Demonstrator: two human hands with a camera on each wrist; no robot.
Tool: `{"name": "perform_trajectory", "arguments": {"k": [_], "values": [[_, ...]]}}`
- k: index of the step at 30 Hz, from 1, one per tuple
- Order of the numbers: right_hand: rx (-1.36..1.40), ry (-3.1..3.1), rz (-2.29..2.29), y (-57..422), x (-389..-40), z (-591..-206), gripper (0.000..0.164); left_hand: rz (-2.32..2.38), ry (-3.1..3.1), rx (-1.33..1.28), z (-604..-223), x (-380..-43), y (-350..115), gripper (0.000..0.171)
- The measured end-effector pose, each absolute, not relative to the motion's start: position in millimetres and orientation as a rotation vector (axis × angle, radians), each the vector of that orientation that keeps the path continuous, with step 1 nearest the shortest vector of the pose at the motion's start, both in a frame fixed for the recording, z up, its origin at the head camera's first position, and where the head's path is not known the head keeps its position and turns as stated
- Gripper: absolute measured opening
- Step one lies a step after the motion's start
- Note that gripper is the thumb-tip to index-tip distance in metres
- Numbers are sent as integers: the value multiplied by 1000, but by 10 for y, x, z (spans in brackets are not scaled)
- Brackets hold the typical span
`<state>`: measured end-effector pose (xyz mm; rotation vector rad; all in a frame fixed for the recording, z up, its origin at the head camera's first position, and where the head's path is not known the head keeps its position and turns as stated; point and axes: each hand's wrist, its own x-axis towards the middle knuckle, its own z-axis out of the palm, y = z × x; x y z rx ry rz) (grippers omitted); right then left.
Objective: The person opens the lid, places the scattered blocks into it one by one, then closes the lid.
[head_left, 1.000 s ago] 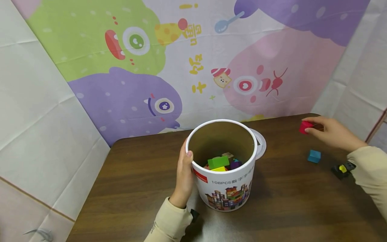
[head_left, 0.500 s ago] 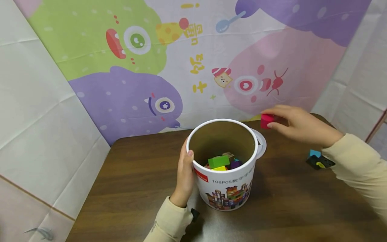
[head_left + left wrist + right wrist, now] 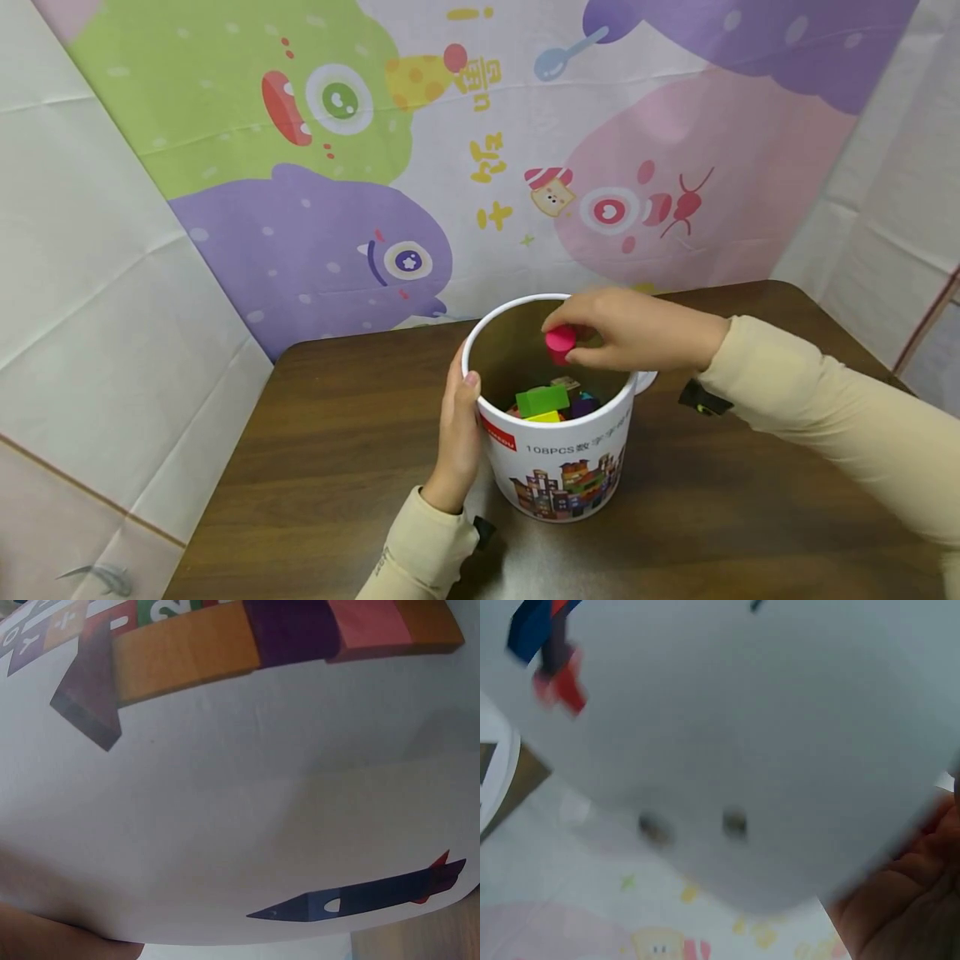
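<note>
A white bucket (image 3: 551,467) with printed toy blocks stands on the table, its mouth tilted into view. My left hand (image 3: 456,433) holds its left side, thumb at the rim. Over the bucket's mouth, my right hand (image 3: 630,329) pinches a pinkish-red cylinder block (image 3: 559,343) between thumb and fingers. Below it, inside, lie a green block (image 3: 543,401), a yellow block (image 3: 542,417), a purple block (image 3: 585,407) and others partly hidden. The bucket's white wall (image 3: 225,795) fills most of the left wrist view, and the right wrist view is blurred.
Behind the bucket's right side a bit of white lid (image 3: 647,381) shows. The dark wood table (image 3: 352,417) meets a cartoon-print cloth (image 3: 495,275) at its back edge. A black wrist device (image 3: 705,398) hangs under my right sleeve (image 3: 780,375).
My right hand has carried the red cylinder block leftward from the table's right side to over the bucket. My right sleeve now covers the blue block's spot. The left hand has stayed put.
</note>
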<state>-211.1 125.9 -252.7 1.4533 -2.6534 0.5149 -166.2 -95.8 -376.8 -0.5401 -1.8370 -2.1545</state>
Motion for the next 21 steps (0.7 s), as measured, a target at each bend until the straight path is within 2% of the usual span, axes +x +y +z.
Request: {"name": "perform_trajectory", "arguments": {"k": [9,21], "values": [[1555,-2700,412,954,-2143,-2652,31,-2136,-1837,-555,-3754,-1662,-953,51],[1544,-2745,395,928,-2150,-2732,33,-2146,-1813,-565,-3766,-1676,-950,51]]}}
